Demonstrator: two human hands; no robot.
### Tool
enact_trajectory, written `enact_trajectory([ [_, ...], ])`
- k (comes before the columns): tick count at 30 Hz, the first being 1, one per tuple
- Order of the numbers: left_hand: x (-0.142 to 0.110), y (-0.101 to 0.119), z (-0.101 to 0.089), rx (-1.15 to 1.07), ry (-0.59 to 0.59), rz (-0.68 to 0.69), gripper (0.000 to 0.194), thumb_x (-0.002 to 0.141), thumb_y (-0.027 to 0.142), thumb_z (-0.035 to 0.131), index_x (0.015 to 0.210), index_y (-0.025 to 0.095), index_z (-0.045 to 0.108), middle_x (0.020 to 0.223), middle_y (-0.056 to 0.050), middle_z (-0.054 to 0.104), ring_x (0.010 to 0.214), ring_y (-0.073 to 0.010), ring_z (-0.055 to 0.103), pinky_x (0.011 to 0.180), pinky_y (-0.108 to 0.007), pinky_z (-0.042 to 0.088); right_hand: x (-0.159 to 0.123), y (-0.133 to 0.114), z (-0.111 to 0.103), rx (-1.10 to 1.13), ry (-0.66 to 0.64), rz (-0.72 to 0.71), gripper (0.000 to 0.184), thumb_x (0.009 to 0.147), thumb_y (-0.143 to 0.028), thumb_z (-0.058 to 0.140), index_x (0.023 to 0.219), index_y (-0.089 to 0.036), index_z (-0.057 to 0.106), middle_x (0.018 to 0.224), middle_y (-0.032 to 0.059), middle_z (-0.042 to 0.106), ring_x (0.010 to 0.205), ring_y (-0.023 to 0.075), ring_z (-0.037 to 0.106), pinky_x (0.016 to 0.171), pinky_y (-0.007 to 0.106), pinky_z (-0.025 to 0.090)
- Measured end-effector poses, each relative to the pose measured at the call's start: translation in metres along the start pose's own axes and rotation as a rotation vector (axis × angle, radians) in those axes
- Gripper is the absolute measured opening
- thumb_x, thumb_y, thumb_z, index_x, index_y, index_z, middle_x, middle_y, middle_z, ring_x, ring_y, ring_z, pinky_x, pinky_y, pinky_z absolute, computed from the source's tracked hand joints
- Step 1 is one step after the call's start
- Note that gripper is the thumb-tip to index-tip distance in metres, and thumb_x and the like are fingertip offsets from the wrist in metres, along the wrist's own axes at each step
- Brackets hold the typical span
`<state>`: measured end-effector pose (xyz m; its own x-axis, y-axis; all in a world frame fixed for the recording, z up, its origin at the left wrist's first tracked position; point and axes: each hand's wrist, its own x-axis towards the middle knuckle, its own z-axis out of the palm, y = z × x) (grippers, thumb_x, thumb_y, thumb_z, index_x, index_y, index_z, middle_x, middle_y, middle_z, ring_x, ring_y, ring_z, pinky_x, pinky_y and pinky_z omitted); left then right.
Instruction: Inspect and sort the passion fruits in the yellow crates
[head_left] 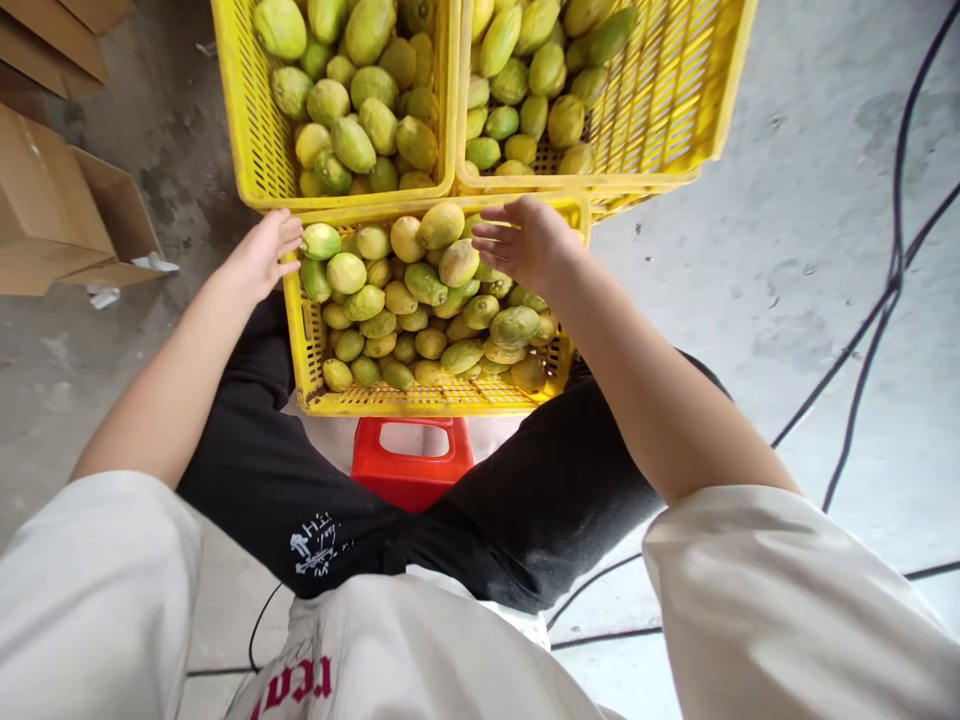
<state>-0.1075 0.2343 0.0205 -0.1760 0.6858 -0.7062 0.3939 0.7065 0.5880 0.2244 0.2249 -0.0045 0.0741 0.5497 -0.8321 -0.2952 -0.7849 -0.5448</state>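
Note:
A yellow plastic crate (304, 340) full of yellow-green lemons (424, 290) stands between my knees. My left hand (262, 252) rests at the crate's upper left corner, fingers loosely curled against the rim beside a green lemon (321, 240); nothing is in it. My right hand (525, 240) hovers over the crate's upper right part, fingers stretched out toward the lemons and holding nothing. Two more yellow crates of lemons, one at the left (255, 130) and one at the right (675, 110), stand behind the near one.
A red plastic stool (412, 470) shows between my legs. Cardboard boxes (52, 200) lie at the far left on the concrete floor. Black cables (877, 310) run across the floor at the right.

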Motion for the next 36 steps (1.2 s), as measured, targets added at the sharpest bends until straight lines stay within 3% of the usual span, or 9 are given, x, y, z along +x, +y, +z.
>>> enact_trajectory([
  [6,-0.001,0.003,0.001,0.021,0.031,-0.013,0.056,0.121,0.039,0.044,0.170,0.019,0.062,0.199,-0.010,0.044,0.185,-0.0260,0.041,0.143,-0.048,0.044,0.004,0.002,-0.002,-0.018,-0.015,-0.009,0.028,0.121,-0.020,0.053,0.098,-0.027,0.067,0.093,0.0043,0.076,0.096,0.0201,0.077,0.091,0.029,0.065],
  [10,0.001,0.006,0.001,0.020,0.034,-0.052,0.031,0.116,0.036,0.053,0.141,0.028,0.069,0.197,-0.004,0.049,0.185,-0.0261,0.040,0.143,-0.055,0.043,0.019,0.008,-0.008,-0.064,-0.049,-0.068,0.011,0.114,-0.027,0.067,0.104,-0.030,0.069,0.092,0.0052,0.077,0.109,0.0290,0.081,0.100,0.041,0.069],
  [13,-0.001,0.009,0.003,0.019,0.045,-0.063,0.018,0.104,0.036,0.068,0.121,0.030,0.068,0.188,-0.002,0.060,0.183,-0.0298,0.043,0.143,-0.059,0.041,0.022,0.010,-0.009,-0.082,-0.055,-0.089,0.009,0.113,-0.030,0.073,0.107,-0.031,0.067,0.093,0.0045,0.078,0.107,0.0303,0.079,0.100,0.043,0.070],
  [16,-0.005,0.011,0.006,0.036,0.068,-0.052,0.023,0.093,0.036,0.075,0.113,0.029,0.065,0.181,-0.004,0.067,0.178,-0.0327,0.050,0.142,-0.061,0.041,0.015,0.007,-0.007,-0.054,-0.049,-0.057,0.015,0.116,-0.026,0.070,0.103,-0.030,0.065,0.092,0.0034,0.077,0.098,0.0255,0.076,0.100,0.038,0.067],
  [21,-0.005,0.010,0.009,0.111,0.124,-0.047,0.021,0.091,0.036,0.072,0.107,0.027,0.062,0.170,-0.010,0.075,0.168,-0.0342,0.063,0.142,-0.056,0.040,0.000,0.001,-0.001,-0.014,-0.025,-0.020,0.022,0.116,-0.019,0.063,0.097,-0.028,0.067,0.089,0.0026,0.075,0.088,0.0214,0.074,0.082,0.029,0.065],
  [24,0.001,0.005,0.007,0.131,0.128,-0.037,0.027,0.087,0.040,0.074,0.110,0.028,0.066,0.164,-0.010,0.080,0.163,-0.0361,0.069,0.143,-0.057,0.043,-0.003,0.000,0.002,-0.004,0.000,-0.017,0.026,0.117,-0.015,0.058,0.095,-0.027,0.067,0.091,0.0033,0.076,0.086,0.0191,0.074,0.079,0.027,0.064],
  [32,0.006,0.002,0.003,0.137,0.057,-0.053,0.053,0.077,0.059,0.084,0.123,0.035,0.075,0.153,-0.009,0.082,0.171,-0.0449,0.061,0.142,-0.065,0.045,0.002,0.003,0.000,-0.008,-0.006,-0.042,0.018,0.110,-0.016,0.066,0.098,-0.028,0.070,0.084,0.0023,0.074,0.087,0.0223,0.078,0.077,0.032,0.070],
  [36,0.005,0.005,0.004,0.151,0.031,-0.068,0.055,0.076,0.062,0.084,0.125,0.039,0.075,0.144,-0.007,0.085,0.173,-0.0464,0.057,0.140,-0.069,0.046,-0.004,0.003,0.002,-0.016,-0.009,-0.026,0.027,0.118,-0.016,0.058,0.095,-0.027,0.067,0.083,0.0019,0.072,0.080,0.0184,0.072,0.065,0.024,0.061],
])
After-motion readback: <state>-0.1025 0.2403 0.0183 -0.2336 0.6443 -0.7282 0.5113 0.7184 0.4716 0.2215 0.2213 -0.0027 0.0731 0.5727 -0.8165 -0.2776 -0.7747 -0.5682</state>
